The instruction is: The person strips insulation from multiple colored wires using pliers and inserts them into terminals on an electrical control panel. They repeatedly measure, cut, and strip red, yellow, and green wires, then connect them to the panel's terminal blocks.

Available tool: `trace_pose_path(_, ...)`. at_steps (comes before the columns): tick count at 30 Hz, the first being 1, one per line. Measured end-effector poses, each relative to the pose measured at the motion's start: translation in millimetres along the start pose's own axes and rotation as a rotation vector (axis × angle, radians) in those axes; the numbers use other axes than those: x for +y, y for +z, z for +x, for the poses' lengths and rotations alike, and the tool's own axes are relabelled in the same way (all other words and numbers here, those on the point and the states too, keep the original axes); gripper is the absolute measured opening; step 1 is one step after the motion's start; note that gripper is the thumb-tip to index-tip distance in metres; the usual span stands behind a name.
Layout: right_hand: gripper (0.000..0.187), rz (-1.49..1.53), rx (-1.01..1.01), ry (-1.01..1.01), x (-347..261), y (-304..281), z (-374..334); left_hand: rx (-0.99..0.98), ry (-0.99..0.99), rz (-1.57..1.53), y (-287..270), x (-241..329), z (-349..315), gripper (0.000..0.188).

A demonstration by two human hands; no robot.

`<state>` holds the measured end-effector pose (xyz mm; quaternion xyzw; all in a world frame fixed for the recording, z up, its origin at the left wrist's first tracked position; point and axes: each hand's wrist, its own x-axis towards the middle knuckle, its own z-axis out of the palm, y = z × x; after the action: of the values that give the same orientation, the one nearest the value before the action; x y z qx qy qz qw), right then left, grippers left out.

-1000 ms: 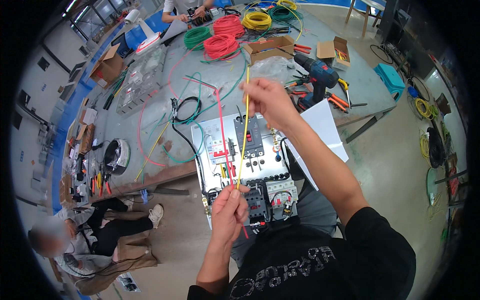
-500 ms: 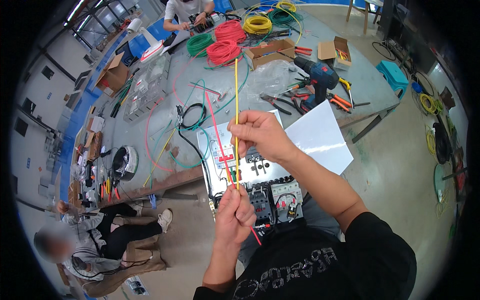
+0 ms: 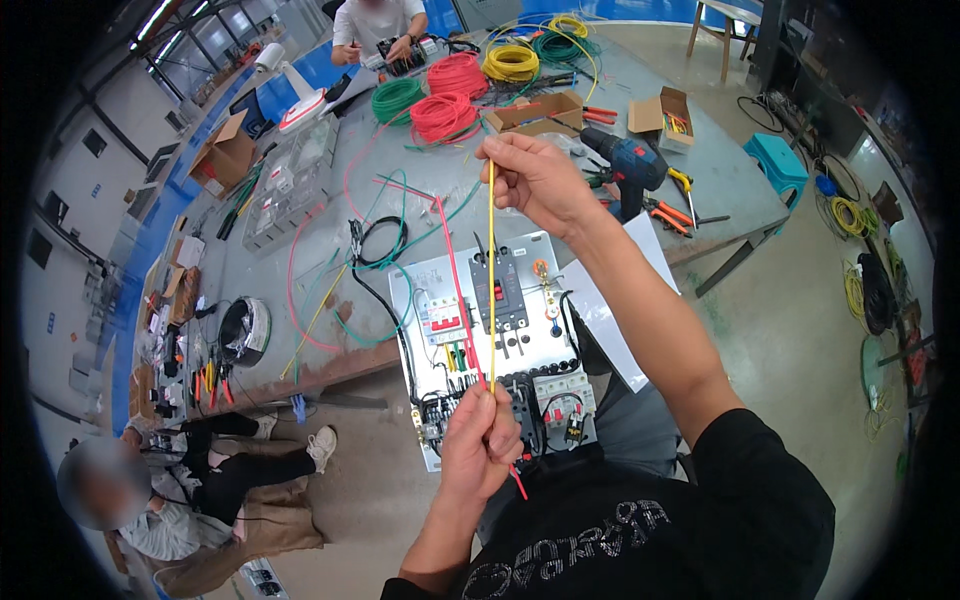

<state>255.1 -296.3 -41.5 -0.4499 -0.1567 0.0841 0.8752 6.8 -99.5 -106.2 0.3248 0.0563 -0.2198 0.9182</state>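
Observation:
My left hand (image 3: 482, 440) is closed round a red wire (image 3: 453, 265) and a yellow wire (image 3: 492, 270), held together above the panel. The red wire's tail pokes out below that fist, and its upper end leans left, free. Higher up, my right hand (image 3: 540, 182) pinches the yellow wire near its top, so it runs straight between both hands. Beneath them lies a metal mounting panel (image 3: 432, 372), carrying a black circuit breaker (image 3: 512, 290), a white breaker with red switches (image 3: 443, 318) and contactors partly hidden by my left hand.
A white sheet (image 3: 652, 250) lies beside the panel under my right forearm. Beyond are a cordless drill (image 3: 632, 165), pliers (image 3: 668, 217), red wire coils (image 3: 443, 117), a green coil (image 3: 397, 100) and an open carton (image 3: 660, 120). One person works across the table; another sits at lower left.
My right hand has slid up and away along the yellow wire to near its top end. My left hand keeps its grip, shifted slightly right and down. More of the panel shows.

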Motion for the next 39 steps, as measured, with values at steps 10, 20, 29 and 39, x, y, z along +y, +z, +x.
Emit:
trace_pose_path(10, 0.029, -0.123, -0.116, 0.175, 49.4, 38.5, -70.4, -0.033, 0.056, 0.101, 5.0, 27.2, 33.3, 0.023)
trace_pose_path(20, 0.027, -0.106, -0.062, 0.046, 41.5, 30.0, -58.1, -0.19, 0.038, 0.124, -13.1, 16.2, 36.3, 0.021)
trace_pose_path(29, 0.028, -0.081, -0.11, 0.058, 41.7, 33.8, -57.6, -0.144, 0.016, 0.121, -14.8, 11.6, 27.1, 0.02)
trace_pose_path(39, 0.03, -0.286, -0.099, 0.061, 31.8, 53.1, -96.2, -0.039, 0.229, 0.301, -6.5, 9.2, 10.3, 0.018)
